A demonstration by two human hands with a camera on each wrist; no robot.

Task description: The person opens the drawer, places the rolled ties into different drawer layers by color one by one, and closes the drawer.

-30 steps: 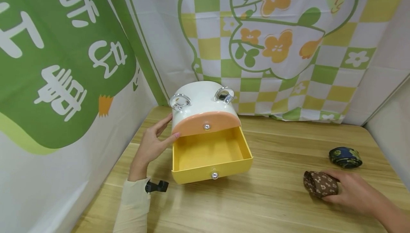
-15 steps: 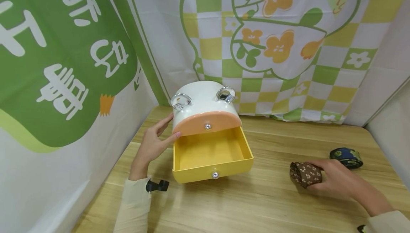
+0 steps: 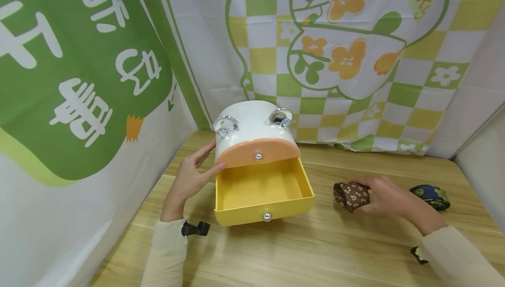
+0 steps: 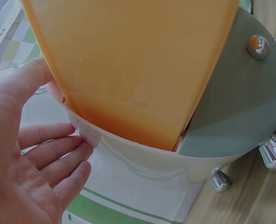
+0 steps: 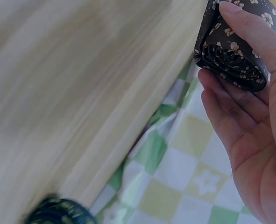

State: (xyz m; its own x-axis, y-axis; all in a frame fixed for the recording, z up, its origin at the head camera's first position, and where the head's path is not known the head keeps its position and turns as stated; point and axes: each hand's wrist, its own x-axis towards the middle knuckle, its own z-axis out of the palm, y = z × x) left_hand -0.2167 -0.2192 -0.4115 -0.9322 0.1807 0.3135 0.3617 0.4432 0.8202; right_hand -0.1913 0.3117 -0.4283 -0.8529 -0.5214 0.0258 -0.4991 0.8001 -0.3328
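Head view: the brown roll [image 3: 353,195] is held by the right hand [image 3: 388,197], right of the drawn-out yellow drawer [image 3: 240,215] and apart from it; whether the counter [image 3: 315,247] is cleared cannot be told. Its fingers [image 5: 240,102] are closed on the roll, opposed by the thumb. The blue roll [image 3: 434,197] is placed farther right. The left edge of the white cabinet [image 3: 252,118] is held by the left hand [image 3: 191,179], with thumb and fingers [image 4: 65,163] parted by that edge.

Caution: the brown coil may be unwound if grip is slackened, as no band is seen; its core may be pushed out by over-squeezing. The drawer's right wall may be struck if the roll is carried too low. The cabinet may be tipped toward the near side if the extended drawer is loaded or pressed without left-hand support.
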